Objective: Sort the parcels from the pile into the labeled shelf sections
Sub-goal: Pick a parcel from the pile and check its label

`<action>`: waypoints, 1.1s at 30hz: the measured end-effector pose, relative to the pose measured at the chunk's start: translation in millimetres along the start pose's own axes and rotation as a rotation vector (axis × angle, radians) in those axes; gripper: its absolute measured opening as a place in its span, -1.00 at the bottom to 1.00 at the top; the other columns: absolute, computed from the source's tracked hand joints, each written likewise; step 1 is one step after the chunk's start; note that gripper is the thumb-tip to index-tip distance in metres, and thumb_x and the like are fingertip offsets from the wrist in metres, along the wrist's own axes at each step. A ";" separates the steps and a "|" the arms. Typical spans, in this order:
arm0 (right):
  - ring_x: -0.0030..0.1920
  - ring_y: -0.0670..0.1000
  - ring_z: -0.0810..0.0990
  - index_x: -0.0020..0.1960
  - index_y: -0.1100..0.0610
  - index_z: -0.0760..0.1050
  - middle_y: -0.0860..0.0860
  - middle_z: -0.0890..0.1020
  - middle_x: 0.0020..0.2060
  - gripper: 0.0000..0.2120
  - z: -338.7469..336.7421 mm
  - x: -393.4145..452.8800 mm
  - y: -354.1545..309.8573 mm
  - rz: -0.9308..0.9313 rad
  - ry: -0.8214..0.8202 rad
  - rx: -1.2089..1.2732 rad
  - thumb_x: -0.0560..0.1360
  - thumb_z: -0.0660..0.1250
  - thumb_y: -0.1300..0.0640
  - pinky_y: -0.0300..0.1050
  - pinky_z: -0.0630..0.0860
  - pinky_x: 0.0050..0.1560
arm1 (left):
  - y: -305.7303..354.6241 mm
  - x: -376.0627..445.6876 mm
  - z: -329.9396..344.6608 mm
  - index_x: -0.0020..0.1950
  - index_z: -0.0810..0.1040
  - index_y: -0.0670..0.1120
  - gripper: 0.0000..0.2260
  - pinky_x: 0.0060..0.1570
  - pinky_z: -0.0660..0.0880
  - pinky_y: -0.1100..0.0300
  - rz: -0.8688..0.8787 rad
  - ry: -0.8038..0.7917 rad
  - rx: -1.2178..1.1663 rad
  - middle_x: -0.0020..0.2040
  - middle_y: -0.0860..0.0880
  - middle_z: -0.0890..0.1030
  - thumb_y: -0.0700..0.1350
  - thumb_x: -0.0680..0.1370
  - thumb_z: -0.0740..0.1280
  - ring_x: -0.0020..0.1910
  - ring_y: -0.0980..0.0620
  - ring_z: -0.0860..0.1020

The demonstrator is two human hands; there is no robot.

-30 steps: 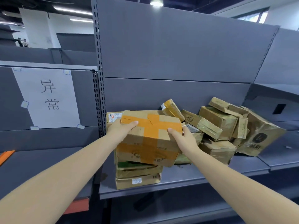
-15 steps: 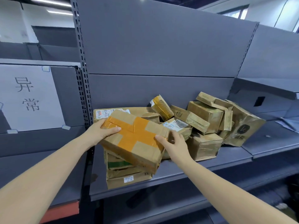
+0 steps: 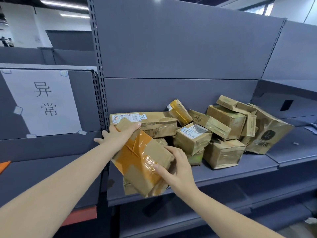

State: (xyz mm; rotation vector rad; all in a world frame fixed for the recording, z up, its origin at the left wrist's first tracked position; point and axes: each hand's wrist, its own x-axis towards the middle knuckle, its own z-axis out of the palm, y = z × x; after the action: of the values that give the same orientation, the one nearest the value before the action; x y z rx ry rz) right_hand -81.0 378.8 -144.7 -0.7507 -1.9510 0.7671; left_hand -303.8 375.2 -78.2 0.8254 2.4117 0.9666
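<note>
Both hands gripping orange-taped brown cardboard parcel [image 3: 142,162], long axis tilting: left hand [image 3: 118,134] holding far top, right hand [image 3: 175,165] near bottom.

Grey metal shelving [image 3: 180,48] with perforated uprights [image 3: 96,54] fills the view. White paper sign [image 3: 42,100] taped to the left back panel. Fluorescent ceiling lights [image 3: 65,5] upper left; window [image 3: 262,8] upper right. White wall [image 3: 20,26] behind.

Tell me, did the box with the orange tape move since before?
Yes. The box with the orange tape, held in both hands, has turned and tipped, its near end now lower, down by the shelf edge, judged against the long box behind.
</note>
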 end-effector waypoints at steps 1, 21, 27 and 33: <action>0.27 -0.11 0.42 0.32 -0.16 0.40 -0.24 0.47 0.19 -0.44 -0.5 -2.5 -0.1 -0.005 -0.032 -0.007 0.39 0.30 -0.35 -0.15 0.40 0.23 | -1.2 1.5 1.2 0.59 -0.10 0.05 0.16 0.44 0.02 -0.32 -0.040 -0.023 -0.043 0.58 -0.13 -0.01 0.62 0.17 0.18 0.53 -0.33 -0.07; 0.20 -0.09 0.57 0.40 -0.16 0.26 -0.14 0.59 0.21 -0.60 46.1 12.4 5.2 0.563 -0.451 0.218 0.59 0.21 -0.14 -0.02 0.44 0.33 | -69.9 -4.5 -14.0 0.54 0.17 0.11 -0.22 0.27 0.44 -0.04 0.081 -0.109 -0.157 0.39 -0.01 0.47 0.43 0.38 0.09 0.28 -0.11 0.50; 0.20 -0.10 0.56 0.46 -0.11 0.25 -0.15 0.58 0.20 -0.54 45.2 13.4 0.3 0.542 -0.444 0.194 0.60 0.20 -0.14 -0.04 0.44 0.32 | -72.9 1.7 -14.9 0.53 0.20 0.09 -0.14 0.26 0.45 -0.08 0.085 -0.099 -0.123 0.35 -0.01 0.51 0.50 0.31 0.04 0.26 -0.12 0.52; 0.14 -0.13 0.59 0.42 -0.11 0.30 -0.18 0.61 0.13 -0.59 42.3 14.1 -4.8 0.531 -0.403 0.178 0.60 0.21 -0.12 -0.03 0.49 0.28 | -69.1 -6.8 -13.4 0.47 0.25 -0.04 -0.38 0.12 0.49 0.04 0.066 -0.094 -0.177 0.29 -0.04 0.54 0.23 0.52 0.30 0.19 -0.09 0.54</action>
State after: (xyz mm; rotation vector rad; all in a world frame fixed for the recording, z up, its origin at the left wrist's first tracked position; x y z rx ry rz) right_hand -125.3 377.1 -151.6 -1.0851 -2.0097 1.4882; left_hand -331.9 324.0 -118.1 0.8693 2.1956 1.1227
